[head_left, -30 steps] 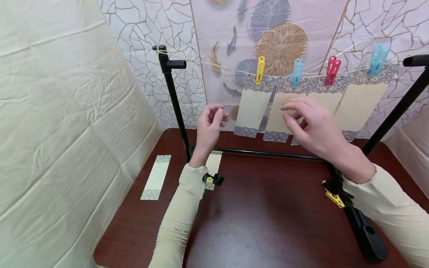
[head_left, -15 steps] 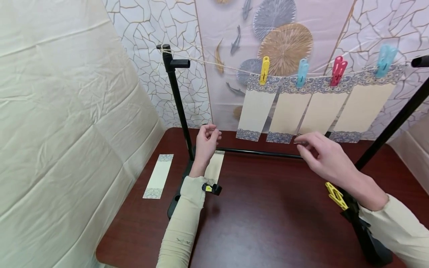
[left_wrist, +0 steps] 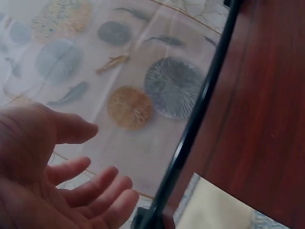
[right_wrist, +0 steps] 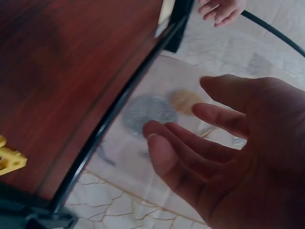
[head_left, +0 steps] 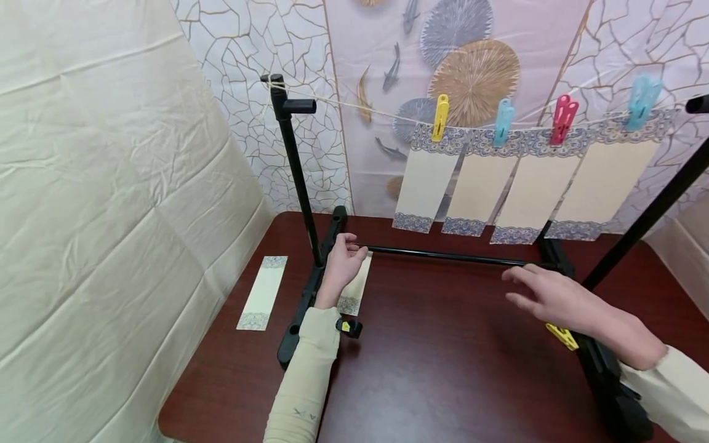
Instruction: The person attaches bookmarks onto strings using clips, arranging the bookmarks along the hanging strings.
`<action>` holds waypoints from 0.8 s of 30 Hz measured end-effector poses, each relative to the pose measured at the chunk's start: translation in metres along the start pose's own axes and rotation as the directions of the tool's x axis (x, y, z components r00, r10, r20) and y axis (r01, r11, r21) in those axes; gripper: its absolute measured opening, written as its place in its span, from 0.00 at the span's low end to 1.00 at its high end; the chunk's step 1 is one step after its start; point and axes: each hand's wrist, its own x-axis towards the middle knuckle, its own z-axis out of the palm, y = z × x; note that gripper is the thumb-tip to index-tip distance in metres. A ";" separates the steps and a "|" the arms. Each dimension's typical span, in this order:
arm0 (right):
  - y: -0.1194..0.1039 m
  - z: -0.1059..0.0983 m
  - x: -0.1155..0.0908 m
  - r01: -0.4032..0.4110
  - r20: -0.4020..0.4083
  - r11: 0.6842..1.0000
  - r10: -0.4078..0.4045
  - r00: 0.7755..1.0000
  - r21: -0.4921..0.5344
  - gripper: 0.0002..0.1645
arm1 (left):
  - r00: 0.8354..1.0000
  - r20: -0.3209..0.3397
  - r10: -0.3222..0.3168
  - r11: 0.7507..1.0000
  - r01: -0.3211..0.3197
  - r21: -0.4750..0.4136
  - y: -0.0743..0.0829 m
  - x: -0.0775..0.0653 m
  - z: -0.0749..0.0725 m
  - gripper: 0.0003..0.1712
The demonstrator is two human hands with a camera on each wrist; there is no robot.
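My left hand [head_left: 342,266] hovers over a cream paper strip [head_left: 356,289] with a patterned border, its fingers loosely bent and nothing in them. The hand partly hides that strip in the head view. My right hand [head_left: 559,298], also holding nothing, is above the table beside a yellow clothespin [head_left: 562,336]. Four-sided cream strips hang from a string, among them one under a yellow clothespin [head_left: 440,118] and one under a red clothespin [head_left: 564,120]. Blue clothespins [head_left: 503,123] hold others. In the right wrist view the loose yellow clothespin [right_wrist: 10,158] lies at the left edge.
Another bordered strip [head_left: 263,293] lies on the dark red table [head_left: 432,369] at the left. A black stand carries the string, with a left post [head_left: 295,166], a right post [head_left: 648,209] and a low crossbar [head_left: 443,253]. Patterned cloth hangs behind.
Both hands have come down from near the hanging strips: the left toward the strip on the table, the right down and rightward toward the loose yellow clothespin. The right fingers have spread apart.
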 end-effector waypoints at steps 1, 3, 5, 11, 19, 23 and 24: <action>0.004 0.002 -0.001 -0.008 0.033 1.000 0.008 0.999 0.004 0.20 | 1.000 0.006 -0.006 1.000 0.006 0.024 -0.001 -0.001 0.002 0.23; 0.012 0.007 -0.003 -0.018 0.110 1.000 0.016 0.994 0.011 0.21 | 1.000 0.013 -0.025 0.997 0.024 0.078 -0.005 -0.002 0.006 0.24; 0.020 0.011 -0.005 -0.031 0.190 0.999 0.027 0.981 0.016 0.24 | 0.998 0.027 -0.051 0.989 0.046 0.140 -0.009 -0.003 0.011 0.25; 0.038 0.023 -0.008 -0.076 0.346 0.997 0.060 0.936 0.032 0.26 | 0.989 0.056 -0.135 0.950 0.114 0.291 -0.019 -0.005 0.020 0.31; 0.056 0.036 -0.017 -0.160 0.379 0.984 0.118 0.918 0.080 0.21 | 0.980 0.034 -0.194 0.863 0.155 0.481 -0.022 -0.008 0.023 0.36; 0.061 0.042 -0.022 -0.228 0.402 0.967 0.166 0.901 0.112 0.20 | 0.977 0.034 -0.211 0.813 0.156 0.561 -0.025 -0.009 0.023 0.39; 0.062 0.043 -0.024 -0.247 0.412 0.961 0.178 0.894 0.122 0.19 | 0.976 0.038 -0.215 0.802 0.154 0.577 -0.025 -0.009 0.024 0.39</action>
